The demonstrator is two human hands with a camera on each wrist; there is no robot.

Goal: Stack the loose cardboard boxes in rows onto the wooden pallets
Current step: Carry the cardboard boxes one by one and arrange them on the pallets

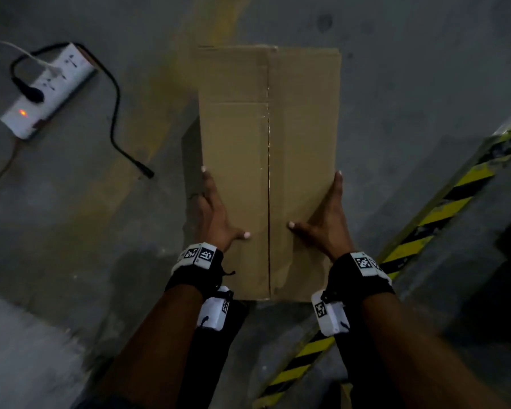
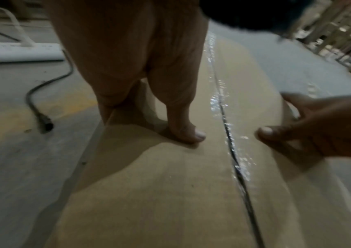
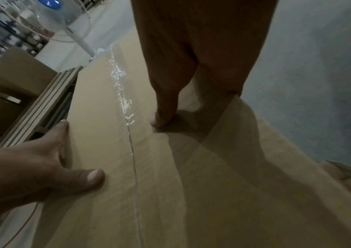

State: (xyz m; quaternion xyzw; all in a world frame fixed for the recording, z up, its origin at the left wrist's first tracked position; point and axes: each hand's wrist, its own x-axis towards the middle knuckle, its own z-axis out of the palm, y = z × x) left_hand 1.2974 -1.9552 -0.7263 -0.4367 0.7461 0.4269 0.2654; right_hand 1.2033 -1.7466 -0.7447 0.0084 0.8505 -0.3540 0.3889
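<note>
A long brown cardboard box (image 1: 266, 143) with a taped centre seam is held out in front of me above the concrete floor. My left hand (image 1: 219, 211) grips its left edge, thumb (image 2: 191, 132) on top and fingers down the side. My right hand (image 1: 325, 211) grips the right edge the same way, thumb (image 3: 159, 120) on the top face. Each wrist view shows the box top (image 2: 159, 184) (image 3: 170, 193) and the opposite hand. No pallet shows in the head view.
A white power strip (image 1: 46, 90) with a lit switch and a loose black cable (image 1: 115, 113) lie on the floor to the left. A yellow-and-black striped edge (image 1: 425, 228) runs diagonally at the right. Stacked wooden slats (image 3: 38, 107), more cardboard boxes (image 3: 11, 75) and a fan (image 3: 49, 16) stand beyond.
</note>
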